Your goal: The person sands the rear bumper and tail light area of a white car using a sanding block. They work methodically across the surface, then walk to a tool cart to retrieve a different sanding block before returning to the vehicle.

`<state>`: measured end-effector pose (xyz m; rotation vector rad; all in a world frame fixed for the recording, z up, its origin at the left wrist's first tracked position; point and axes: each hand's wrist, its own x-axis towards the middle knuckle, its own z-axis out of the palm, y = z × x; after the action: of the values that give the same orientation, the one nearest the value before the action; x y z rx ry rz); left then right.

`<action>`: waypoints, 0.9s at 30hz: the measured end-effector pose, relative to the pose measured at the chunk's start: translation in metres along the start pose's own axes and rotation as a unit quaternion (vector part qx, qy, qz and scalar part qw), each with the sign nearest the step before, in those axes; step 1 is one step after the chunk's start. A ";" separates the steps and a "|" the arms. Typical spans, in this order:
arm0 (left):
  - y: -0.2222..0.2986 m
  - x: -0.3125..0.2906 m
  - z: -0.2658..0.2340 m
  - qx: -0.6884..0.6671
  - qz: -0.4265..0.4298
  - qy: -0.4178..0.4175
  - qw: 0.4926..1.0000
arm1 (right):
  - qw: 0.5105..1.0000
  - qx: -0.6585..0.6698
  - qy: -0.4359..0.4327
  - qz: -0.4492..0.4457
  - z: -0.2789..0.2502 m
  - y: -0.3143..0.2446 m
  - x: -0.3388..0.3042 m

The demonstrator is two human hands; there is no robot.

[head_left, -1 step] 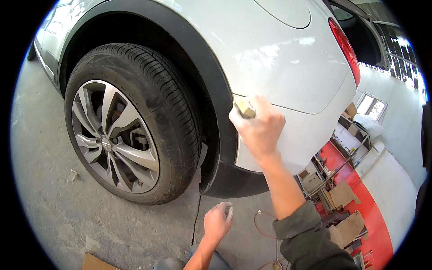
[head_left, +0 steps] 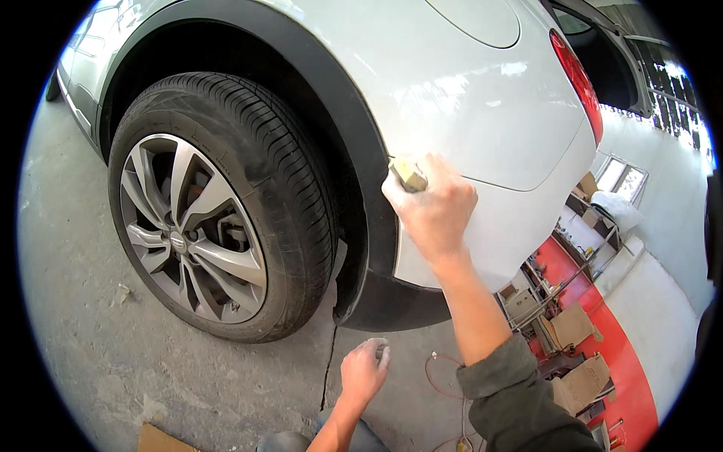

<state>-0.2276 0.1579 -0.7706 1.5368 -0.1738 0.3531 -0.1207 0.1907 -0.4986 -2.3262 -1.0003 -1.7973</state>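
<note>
My right hand is closed around a small pale-yellow block that looks like a sanding block. It holds the block against the white rear side panel of a car, right beside the black wheel-arch trim. White dust coats the thumb and fingers. Lower down, my left hand hangs above my knees with its fingers curled in. Its fingertips are dusty too, and whatever may be inside it is hidden.
The rear wheel stands left of my hands on the concrete floor. A red taillight is at upper right. Below right, a red hose or cord lies on the floor, near shelving with cardboard boxes. Flat cardboard lies at lower left.
My right hand and the block have shifted very slightly upward along the panel, and the block's tilt differs a little. My left hand looks unmoved.
</note>
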 end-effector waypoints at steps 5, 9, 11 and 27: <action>-0.003 -0.001 -0.003 0.011 -0.014 -0.002 1.000 | 0.999 -0.037 -0.035 0.017 0.000 -0.005 0.015; -0.001 0.000 -0.010 0.010 -0.021 0.005 1.000 | 0.996 -0.021 -0.076 0.041 -0.010 -0.004 -0.005; -0.006 0.000 -0.009 0.006 -0.009 0.009 1.000 | 0.992 -0.029 -0.112 0.057 -0.019 -0.001 -0.018; -0.004 -0.002 -0.009 0.031 -0.018 -0.007 0.999 | 0.993 -0.016 -0.089 0.075 -0.026 0.010 -0.104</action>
<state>-0.2294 0.1670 -0.7756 1.6015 -0.1473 0.3223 -0.1505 0.1250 -0.5779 -2.5417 -0.7931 -1.5856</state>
